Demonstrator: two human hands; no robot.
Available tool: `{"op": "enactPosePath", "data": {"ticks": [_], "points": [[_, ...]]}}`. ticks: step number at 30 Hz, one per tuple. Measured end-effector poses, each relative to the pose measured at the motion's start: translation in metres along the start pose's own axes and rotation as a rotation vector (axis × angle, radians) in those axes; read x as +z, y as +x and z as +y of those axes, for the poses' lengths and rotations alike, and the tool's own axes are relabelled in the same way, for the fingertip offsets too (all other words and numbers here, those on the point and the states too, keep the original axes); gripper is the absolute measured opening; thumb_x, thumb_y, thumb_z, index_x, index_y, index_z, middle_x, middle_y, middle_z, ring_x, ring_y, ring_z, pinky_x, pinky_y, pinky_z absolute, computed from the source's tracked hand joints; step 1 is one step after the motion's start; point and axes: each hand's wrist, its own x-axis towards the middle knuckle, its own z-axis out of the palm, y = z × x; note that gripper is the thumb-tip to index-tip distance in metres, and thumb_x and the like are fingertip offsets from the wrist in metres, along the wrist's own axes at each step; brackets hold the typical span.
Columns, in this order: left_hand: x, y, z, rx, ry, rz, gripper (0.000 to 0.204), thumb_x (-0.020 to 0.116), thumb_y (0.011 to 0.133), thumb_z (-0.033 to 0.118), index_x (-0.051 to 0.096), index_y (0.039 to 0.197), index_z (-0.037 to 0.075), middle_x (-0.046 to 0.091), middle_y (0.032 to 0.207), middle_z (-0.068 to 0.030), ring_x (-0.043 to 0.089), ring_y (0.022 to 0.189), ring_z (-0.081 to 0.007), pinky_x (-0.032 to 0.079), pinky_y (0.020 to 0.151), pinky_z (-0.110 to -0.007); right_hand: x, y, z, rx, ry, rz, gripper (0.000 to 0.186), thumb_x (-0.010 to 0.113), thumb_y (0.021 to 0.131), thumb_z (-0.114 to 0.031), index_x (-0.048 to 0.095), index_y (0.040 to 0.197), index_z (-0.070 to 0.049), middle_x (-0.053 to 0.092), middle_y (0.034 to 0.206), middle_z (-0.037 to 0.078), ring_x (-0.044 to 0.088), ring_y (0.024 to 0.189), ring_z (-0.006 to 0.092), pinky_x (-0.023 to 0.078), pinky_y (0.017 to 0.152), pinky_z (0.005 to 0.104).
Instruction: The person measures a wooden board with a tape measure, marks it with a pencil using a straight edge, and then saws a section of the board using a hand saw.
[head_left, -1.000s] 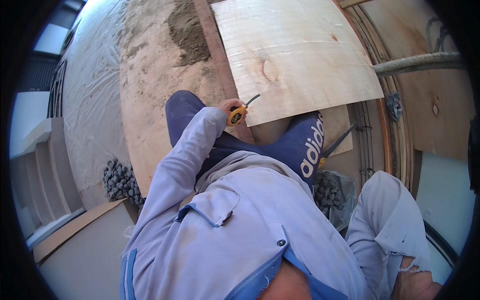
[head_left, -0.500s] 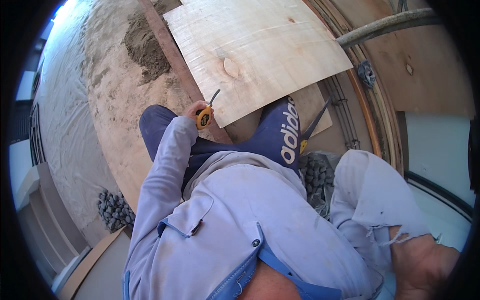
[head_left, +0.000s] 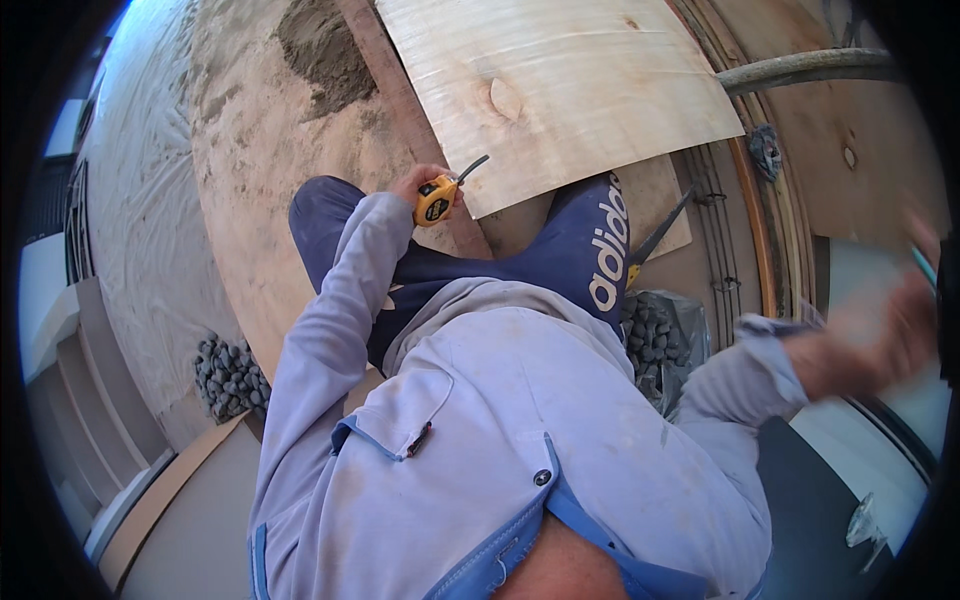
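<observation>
Yellow and black plastic makes up the tape measure [head_left: 435, 203], which sits just left of the middle of the frame, in its upper half. The left hand [head_left: 420, 182] has its fingers wrapped around the case, and a dark, narrow strip [head_left: 473, 168] juts from its top toward the upper right, over the near corner of a pale plywood sheet [head_left: 575, 95]. At the right edge the right hand [head_left: 870, 340] is raised and badly blurred; a thin teal object [head_left: 925, 268] shows by its fingers, but I cannot tell whether they grip it.

Dark blue trousers [head_left: 490, 262] spread across the centre, the leg on the right reaching under the plywood. Beside that leg lies a tapering dark blade [head_left: 665, 228] with a bit of yellow at its lower end. Grey stones [head_left: 230, 378] are heaped at the lower left — more of them fill a clear plastic bag [head_left: 690, 320] right of centre. Brown sand [head_left: 325, 55] lies at the upper left, next to a reddish board [head_left: 395, 95].
</observation>
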Motion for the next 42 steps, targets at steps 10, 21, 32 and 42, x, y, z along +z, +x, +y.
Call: {"op": "enactPosePath", "data": {"ticks": [10,21,32,42], "points": [[0.041,-0.041,0.019,-0.005,0.362,-0.046,0.082,0.033,0.077,0.076,0.043,0.12,0.007,0.057,0.074,-0.0068,0.057,0.066,-0.0171,0.046,0.062,-0.027,0.215,-0.236,0.048,1.074,0.682,-0.803,0.01,0.045,0.092,-0.016,0.046,0.09,-0.006,0.054,0.082,0.003,0.052,0.069,0.0077,0.046,0.062,0.0231],[0.072,-0.065,0.026,0.415,1.014,-0.089,0.085,0.075,0.062,0.021,0.024,0.13,0.01,0.037,0.122,-0.0127,0.051,0.1,-0.0224,0.043,0.086,-0.035,0.22,-0.239,0.048,1.427,1.054,-0.719,0.017,0.064,0.08,-0.008,0.05,0.088,-0.003,0.06,0.085,0.008,0.058,0.071,0.0107,0.05,0.061,0.0237],[0.078,-0.065,0.019,0.332,1.331,0.068,0.047,0.069,0.071,0.037,0.052,0.104,0.007,0.056,0.093,-0.014,0.055,0.094,-0.0304,0.044,0.079,-0.036,0.235,-0.265,0.06,1.535,1.069,-0.708,0.031,0.073,0.072,-0.007,0.042,0.075,-0.009,0.056,0.072,0.004,0.058,0.063,0.0116,0.05,0.055,0.0238],[-0.042,0.007,-0.052,-0.161,0.795,-0.106,0.025,0.053,0.082,0.033,0.059,0.09,0.01,0.057,0.077,-0.0018,0.056,0.065,-0.0121,0.041,0.054,-0.025,0.227,-0.264,0.121,1.146,0.291,-0.903,0.029,0.074,0.066,-0.014,0.045,0.067,-0.007,0.056,0.057,0.004,0.057,0.048,0.0129,0.046,0.045,0.0269]]}}
